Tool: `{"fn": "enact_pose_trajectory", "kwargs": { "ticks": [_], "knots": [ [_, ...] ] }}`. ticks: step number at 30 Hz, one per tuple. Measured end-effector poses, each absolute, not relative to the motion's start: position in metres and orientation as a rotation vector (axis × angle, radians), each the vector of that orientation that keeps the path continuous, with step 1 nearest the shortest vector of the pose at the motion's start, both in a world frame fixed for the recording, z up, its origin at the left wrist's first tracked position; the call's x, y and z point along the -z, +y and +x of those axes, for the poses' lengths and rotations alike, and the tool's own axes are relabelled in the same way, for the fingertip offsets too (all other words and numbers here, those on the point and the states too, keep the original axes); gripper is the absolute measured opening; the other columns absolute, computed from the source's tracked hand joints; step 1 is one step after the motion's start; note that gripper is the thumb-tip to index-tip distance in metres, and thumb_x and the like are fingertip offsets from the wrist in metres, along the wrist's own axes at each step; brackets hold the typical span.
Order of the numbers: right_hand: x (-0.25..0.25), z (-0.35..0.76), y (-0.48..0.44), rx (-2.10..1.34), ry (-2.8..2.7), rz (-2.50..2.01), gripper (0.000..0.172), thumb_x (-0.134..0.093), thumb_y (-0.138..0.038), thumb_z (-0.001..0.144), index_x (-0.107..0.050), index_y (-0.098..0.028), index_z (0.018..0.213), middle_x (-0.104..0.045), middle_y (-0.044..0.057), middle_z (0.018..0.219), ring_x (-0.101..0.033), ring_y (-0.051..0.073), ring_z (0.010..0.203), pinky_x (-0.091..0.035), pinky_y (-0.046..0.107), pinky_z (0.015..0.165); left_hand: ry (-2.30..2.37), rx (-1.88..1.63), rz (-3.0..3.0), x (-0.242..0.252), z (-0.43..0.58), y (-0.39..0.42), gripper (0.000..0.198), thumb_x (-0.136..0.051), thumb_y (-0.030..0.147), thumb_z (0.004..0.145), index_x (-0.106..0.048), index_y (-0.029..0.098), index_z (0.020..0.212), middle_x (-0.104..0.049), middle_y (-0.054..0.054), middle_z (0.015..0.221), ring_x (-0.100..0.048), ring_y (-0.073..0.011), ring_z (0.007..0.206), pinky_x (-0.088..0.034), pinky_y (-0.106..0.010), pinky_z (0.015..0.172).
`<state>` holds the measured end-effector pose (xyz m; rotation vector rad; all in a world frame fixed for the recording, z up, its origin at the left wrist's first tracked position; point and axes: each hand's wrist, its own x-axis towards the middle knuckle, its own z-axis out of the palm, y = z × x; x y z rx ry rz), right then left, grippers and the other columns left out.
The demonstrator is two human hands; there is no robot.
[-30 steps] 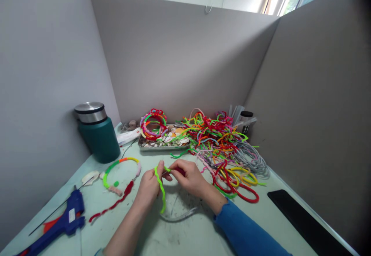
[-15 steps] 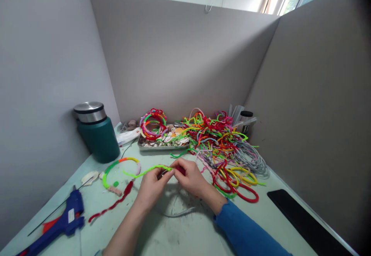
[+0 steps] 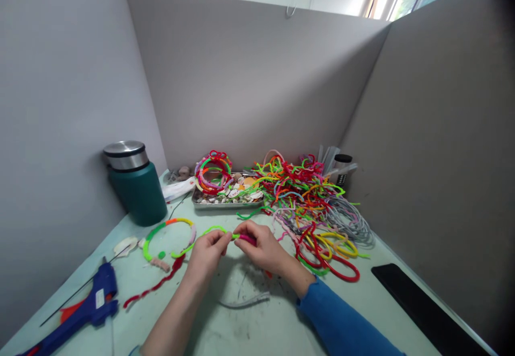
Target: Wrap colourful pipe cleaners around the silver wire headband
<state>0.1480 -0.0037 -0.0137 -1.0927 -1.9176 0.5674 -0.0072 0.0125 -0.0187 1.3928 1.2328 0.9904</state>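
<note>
Above the middle of the table my two hands almost meet at the fingertips. My left hand (image 3: 208,249) pinches a lime-green pipe cleaner (image 3: 216,229), whose loose end curves away to the left. Between the fingers of my right hand (image 3: 261,244) is a magenta wrapped piece (image 3: 247,238), and green meets magenta at the fingertips. Part of that piece is hidden by the right fingers. On the table to the left lie a multicoloured ring (image 3: 149,239) and a twisted red pipe cleaner (image 3: 155,290). A grey strip (image 3: 245,302) rests below the hands.
A blue glue gun (image 3: 98,297) and a teal bottle (image 3: 139,195) stand at the left. Behind are a metal tray (image 3: 225,205) of small pieces, a tangle of pipe cleaners (image 3: 293,184) and coiled grey cord (image 3: 354,224). A black strip (image 3: 422,302) lies right. Grey panels enclose the table.
The hands have turned slightly, showing more of the magenta piece in the right fingers. The left fingers have closed nearer the join, and the green loose end has swung lower.
</note>
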Motion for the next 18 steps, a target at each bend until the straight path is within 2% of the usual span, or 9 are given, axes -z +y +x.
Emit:
{"fn": "enact_pose_trajectory", "kwargs": {
  "ticks": [4,9,18],
  "knots": [
    [0.0126,0.1484,-0.0038,-0.619,-1.916,-1.085,0.014,-0.054,-0.019,0.078,-0.055,-0.017,0.092,-0.053,-0.003,0.067,-0.045,0.010,0.059,-0.034,0.020,0.056,1.224,-0.994,1.290,0.0191,-0.0077,0.0124,0.037,-0.056,0.046,0.066,-0.037,0.019,0.049,-0.029,0.009,0.040,-0.021,-0.0040,0.034,-0.014,-0.020,0.037],
    [0.0144,0.1474,-0.0035,-0.610,-1.917,-1.070,0.008,-0.054,-0.021,0.079,-0.056,-0.016,0.085,-0.054,-0.002,0.068,-0.045,0.009,0.060,-0.034,0.020,0.055,1.228,-0.945,1.266,0.0176,-0.0063,0.0106,0.035,-0.057,0.042,0.065,-0.038,0.018,0.048,-0.030,0.009,0.040,-0.021,-0.0033,0.033,-0.013,-0.019,0.035],
    [0.0177,0.1467,-0.0027,-0.563,-1.893,-1.071,0.008,-0.053,-0.022,0.080,-0.057,-0.015,0.080,-0.055,-0.001,0.067,-0.046,0.009,0.059,-0.034,0.020,0.054,1.211,-0.879,1.214,0.0133,-0.0048,0.0073,0.036,-0.056,0.047,0.065,-0.041,0.018,0.050,-0.027,0.010,0.036,-0.019,-0.0033,0.030,-0.012,-0.018,0.034]
  ]
}}
